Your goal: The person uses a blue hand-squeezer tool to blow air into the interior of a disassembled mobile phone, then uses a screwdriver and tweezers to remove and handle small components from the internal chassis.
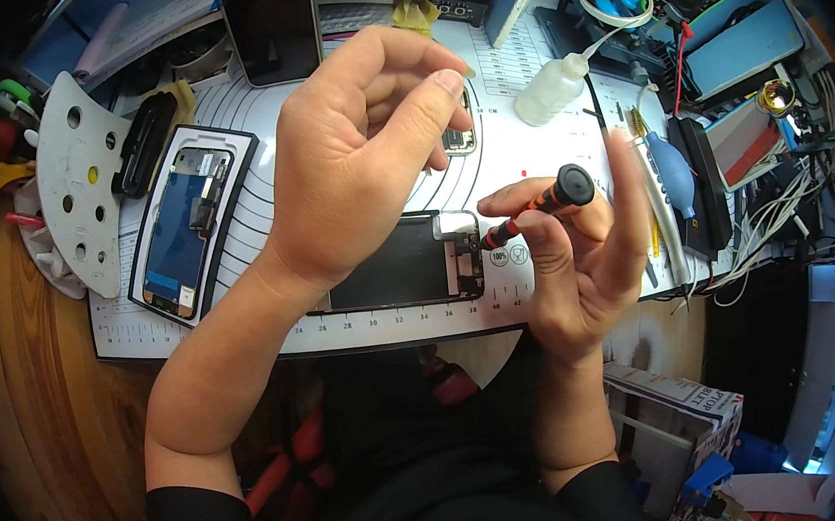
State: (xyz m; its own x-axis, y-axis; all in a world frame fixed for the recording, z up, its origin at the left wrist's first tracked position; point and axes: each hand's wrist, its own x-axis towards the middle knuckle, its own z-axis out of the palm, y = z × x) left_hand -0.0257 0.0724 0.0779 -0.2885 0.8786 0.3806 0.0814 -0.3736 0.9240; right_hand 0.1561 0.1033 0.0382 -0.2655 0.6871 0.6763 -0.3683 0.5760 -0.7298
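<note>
My right hand (589, 269) holds a small black and orange screwdriver (533, 211) between thumb and fingers, its round cap up and to the right. The driver's lower end points at the right end of a dark phone screen assembly (388, 268), which lies with its inner side up on the white mat. Above and left of it my left hand (357, 156) is raised, fingers curled and thumb close to the index finger. Whatever that pinch holds, if anything, is hidden. Behind these fingers, part of an opened phone body (460, 138) shows.
At left, another phone screen (188, 227) sits in a white-lined black tray, beside a white plate with holes (84, 187). A dark phone (270, 23) stands at the back. Right of centre are a dropper bottle (552, 90), a blue air blower (672, 174) and tangled cables (790, 210).
</note>
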